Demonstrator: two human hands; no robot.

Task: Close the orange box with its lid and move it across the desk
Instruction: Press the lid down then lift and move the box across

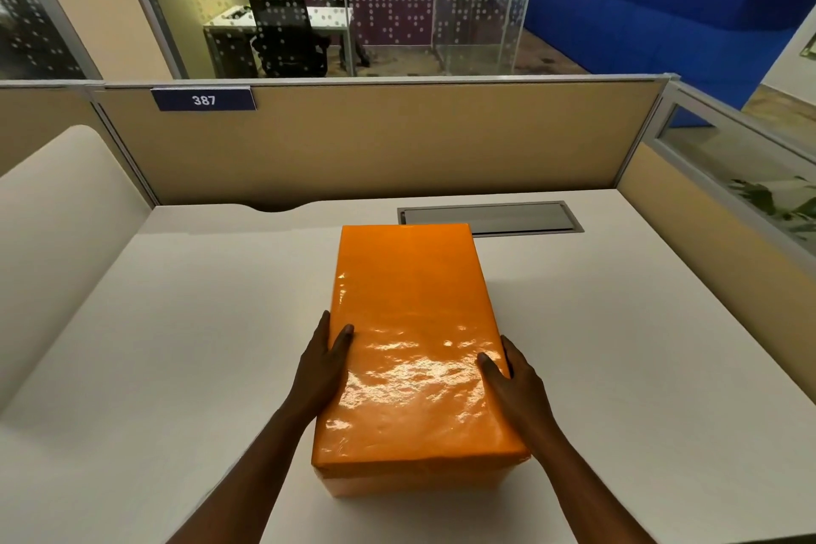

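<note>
The orange box (415,322) stands lengthwise in the middle of the white desk (176,345), with its glossy orange lid (410,278) seated on top and covering it fully. My left hand (324,367) presses against the box's left side, thumb lying over the lid's edge. On the opposite side, my right hand (514,380) grips the same way, thumb on the lid and fingers down the side. Both hands hold the box between them near its front half.
A grey cable-tray flap (490,219) is set into the desk just behind the box, to the right. Beige partition walls (375,141) enclose the desk at the back and right. A cream panel (57,212) borders the left.
</note>
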